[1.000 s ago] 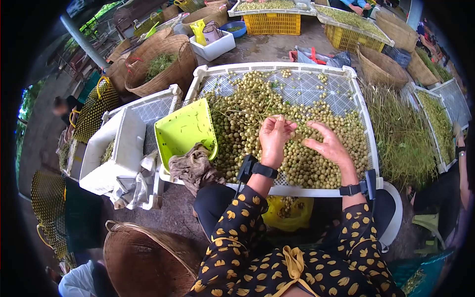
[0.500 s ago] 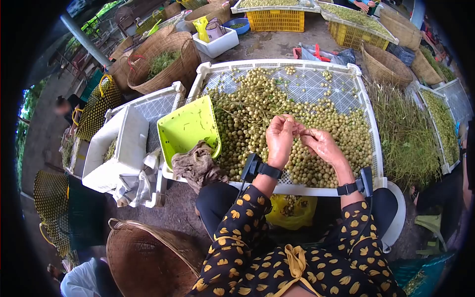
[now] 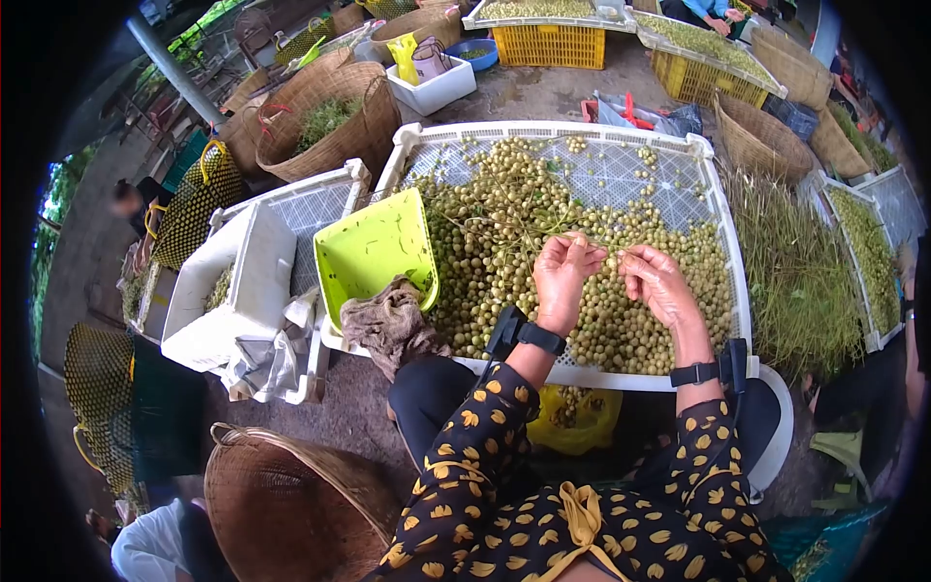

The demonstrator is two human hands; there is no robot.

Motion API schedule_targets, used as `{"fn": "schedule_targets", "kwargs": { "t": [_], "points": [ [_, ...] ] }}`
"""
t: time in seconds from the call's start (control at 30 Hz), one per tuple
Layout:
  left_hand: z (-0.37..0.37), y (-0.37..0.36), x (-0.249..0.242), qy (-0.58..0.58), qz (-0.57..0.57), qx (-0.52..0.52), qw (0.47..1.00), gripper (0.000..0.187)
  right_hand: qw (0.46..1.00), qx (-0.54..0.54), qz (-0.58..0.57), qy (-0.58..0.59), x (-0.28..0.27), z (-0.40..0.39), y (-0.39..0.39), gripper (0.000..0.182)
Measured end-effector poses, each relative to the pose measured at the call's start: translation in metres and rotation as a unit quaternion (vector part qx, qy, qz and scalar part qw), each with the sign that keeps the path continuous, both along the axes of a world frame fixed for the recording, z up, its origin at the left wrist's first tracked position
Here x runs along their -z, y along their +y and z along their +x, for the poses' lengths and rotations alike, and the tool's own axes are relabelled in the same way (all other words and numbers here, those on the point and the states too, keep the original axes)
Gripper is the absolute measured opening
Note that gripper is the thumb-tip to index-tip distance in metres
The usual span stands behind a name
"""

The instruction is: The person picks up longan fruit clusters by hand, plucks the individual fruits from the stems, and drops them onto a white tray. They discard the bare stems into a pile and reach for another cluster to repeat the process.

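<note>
A wide white mesh tray [image 3: 553, 129] in front of me holds a spread of small round yellow-green fruits [image 3: 485, 281], some on thin twigs. Over its middle, my left hand [image 3: 565, 276] has thumb and fingers pinched together on something small, too small to name. My right hand [image 3: 661, 281] is just to its right, its fingers also pinched at a tiny thing I cannot make out. A small gap separates the hands. A lime-green scoop-shaped bin [image 3: 373, 247] lies on the tray's left side, with a crumpled brown cloth [image 3: 393, 325] over its front corner.
Left are a white foam box [image 3: 233, 286] and wicker baskets [image 3: 330, 116]. An empty wicker basket [image 3: 291, 504] stands near my left leg. Stripped stalks [image 3: 790, 262] are piled right. A yellow bag [image 3: 577, 422] is below the tray. People sit around the edges.
My hands have moved apart, the right one shifting rightward, and the fingertips no longer meet. The whole view has shifted slightly.
</note>
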State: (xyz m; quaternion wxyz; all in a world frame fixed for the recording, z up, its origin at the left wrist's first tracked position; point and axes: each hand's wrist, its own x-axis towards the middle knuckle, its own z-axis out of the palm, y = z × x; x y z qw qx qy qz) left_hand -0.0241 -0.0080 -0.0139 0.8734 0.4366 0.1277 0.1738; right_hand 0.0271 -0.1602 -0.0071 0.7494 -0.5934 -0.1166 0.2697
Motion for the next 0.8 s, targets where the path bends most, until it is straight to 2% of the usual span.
{"fn": "schedule_targets", "kwargs": {
  "t": [0.37,0.47,0.57,0.6,0.67,0.7,0.73,0.77,0.8],
  "points": [
    [0.001,-0.008,0.008,-0.065,0.083,-0.003,0.994,0.010,0.965,0.064,0.196,0.165,0.006,0.007,-0.001,0.013],
    [0.001,-0.012,0.008,-0.068,0.067,0.006,0.995,0.009,0.948,0.080,0.248,0.180,0.014,0.013,-0.004,0.013],
    [0.000,0.003,-0.001,-0.065,0.000,-0.038,0.997,0.009,0.923,0.127,0.311,0.185,0.031,0.029,-0.024,0.012],
    [0.004,0.012,-0.002,-0.054,-0.006,-0.053,0.997,0.009,0.936,0.177,0.265,0.148,0.025,0.029,-0.029,0.011],
    [0.004,0.020,0.000,-0.044,0.002,-0.065,0.997,0.011,0.975,0.203,0.089,0.017,0.025,0.030,-0.036,0.016],
    [0.004,0.020,-0.001,-0.048,-0.002,-0.058,0.997,0.011,0.956,0.230,-0.082,-0.164,0.032,0.034,-0.037,0.022],
    [0.003,0.018,-0.002,-0.051,-0.006,-0.050,0.997,0.011,0.876,0.244,-0.248,-0.334,0.043,0.037,-0.036,0.029],
    [0.002,0.015,-0.002,-0.053,-0.010,-0.042,0.998,0.012,0.741,0.242,-0.399,-0.483,0.053,0.040,-0.038,0.035],
    [0.001,0.013,-0.001,-0.052,-0.010,-0.036,0.998,0.012,0.790,0.201,-0.369,-0.447,0.047,0.035,-0.035,0.040]
  ]
}}
